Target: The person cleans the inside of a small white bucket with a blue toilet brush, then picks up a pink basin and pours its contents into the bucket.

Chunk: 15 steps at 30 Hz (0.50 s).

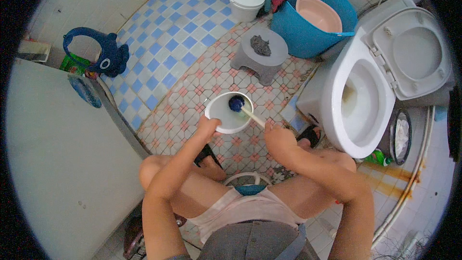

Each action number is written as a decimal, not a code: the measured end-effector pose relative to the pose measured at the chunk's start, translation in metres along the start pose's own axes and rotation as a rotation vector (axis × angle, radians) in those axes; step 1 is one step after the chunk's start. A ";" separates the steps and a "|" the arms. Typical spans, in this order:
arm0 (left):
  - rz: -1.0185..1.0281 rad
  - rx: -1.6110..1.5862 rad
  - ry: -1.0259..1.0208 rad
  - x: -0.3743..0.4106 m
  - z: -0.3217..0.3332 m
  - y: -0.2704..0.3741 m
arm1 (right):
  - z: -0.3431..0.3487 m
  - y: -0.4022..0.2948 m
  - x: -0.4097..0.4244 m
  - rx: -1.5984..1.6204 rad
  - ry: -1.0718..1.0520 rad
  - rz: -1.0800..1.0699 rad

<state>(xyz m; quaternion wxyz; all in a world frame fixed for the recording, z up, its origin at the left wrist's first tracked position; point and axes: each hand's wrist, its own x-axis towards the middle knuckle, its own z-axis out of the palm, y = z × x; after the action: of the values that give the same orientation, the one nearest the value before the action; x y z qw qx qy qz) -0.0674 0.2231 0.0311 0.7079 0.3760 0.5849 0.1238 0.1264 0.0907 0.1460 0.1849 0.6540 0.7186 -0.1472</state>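
Note:
My left hand [209, 128] grips the rim of a white plastic bucket [221, 115], which is tipped so its inside faces me. In my right hand [279, 138] is the pale handle of a toilet brush [254, 117]. Its dark blue head [236, 103] is inside the bucket, against or close to the far inner wall; exact contact is hard to tell. The bucket's underside is hidden. To my right stands a white toilet [330, 108] with its lid and seat [417, 52] raised. A brownish stain marks the inside of the bowl.
Ahead, a grey plastic stool [276, 48] bears a dark grey clump [260, 45]. Behind it stand a lidded white bucket [247, 1] and a blue tub [314, 45] holding a pink basin [317, 14]. A white door panel [68, 144] lies left; a waste bin [400, 137] sits beside the toilet.

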 end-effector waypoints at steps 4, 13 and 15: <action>0.119 -0.015 0.095 -0.007 0.016 0.001 | 0.070 -0.009 0.004 1.318 -0.202 0.275; 0.031 0.103 0.094 0.003 -0.009 0.007 | 0.071 0.011 0.032 1.245 -0.316 0.297; 0.031 0.124 0.071 0.004 -0.007 0.010 | 0.077 0.046 0.043 0.843 -0.284 0.299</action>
<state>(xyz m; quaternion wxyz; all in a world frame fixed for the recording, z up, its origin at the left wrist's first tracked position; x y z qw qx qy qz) -0.0698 0.2354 0.0344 0.6601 0.4232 0.6105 0.1115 0.1741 0.0981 0.0597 0.0186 0.7417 0.4616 -0.4862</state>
